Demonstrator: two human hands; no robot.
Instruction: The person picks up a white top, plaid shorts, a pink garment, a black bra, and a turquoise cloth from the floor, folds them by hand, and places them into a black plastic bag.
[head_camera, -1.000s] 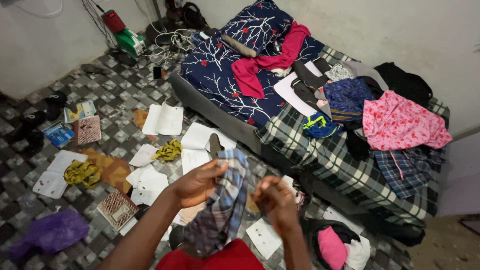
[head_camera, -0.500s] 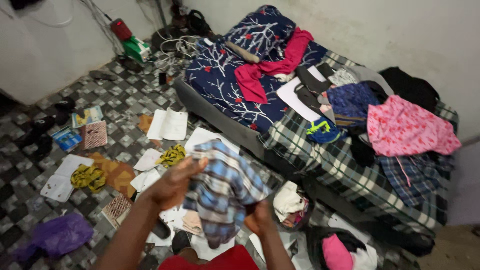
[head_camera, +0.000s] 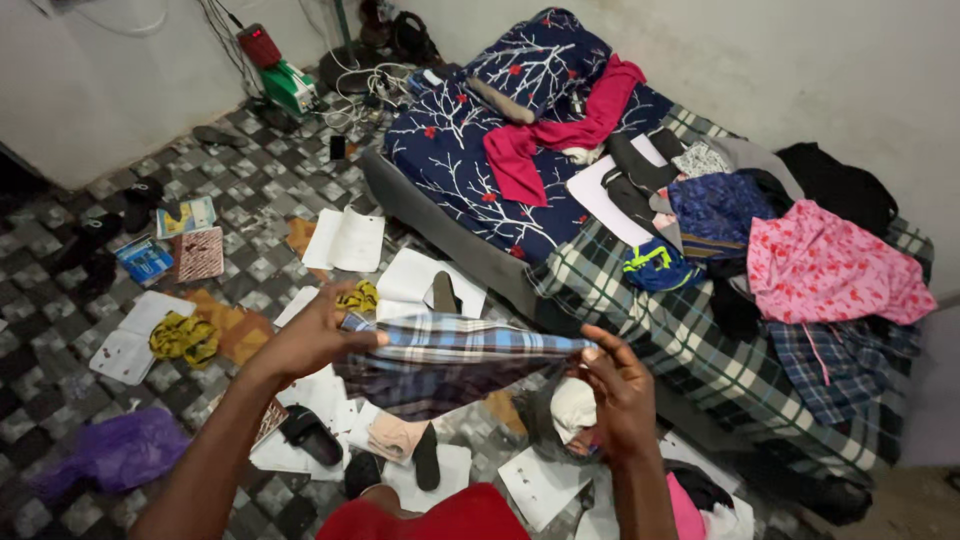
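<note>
A blue, white and brown plaid garment (head_camera: 450, 358) is stretched out flat between my two hands above the cluttered floor. My left hand (head_camera: 315, 335) pinches its left edge. My right hand (head_camera: 618, 390) grips its right edge, fingers curled around the cloth. Both arms reach forward from the bottom of the view, above a red cloth (head_camera: 430, 515) on my lap.
A low mattress (head_camera: 700, 340) with plaid and navy floral sheets holds piled clothes, among them a pink garment (head_camera: 830, 265) and a red cloth (head_camera: 560, 140). Papers (head_camera: 345, 240), books, sandals (head_camera: 310, 435), a purple bag (head_camera: 120, 450) and yellow cloths (head_camera: 183, 337) litter the checkered floor.
The plaid garment hung bunched between my hands a second ago. My hands have moved apart and pulled it out flat and wide.
</note>
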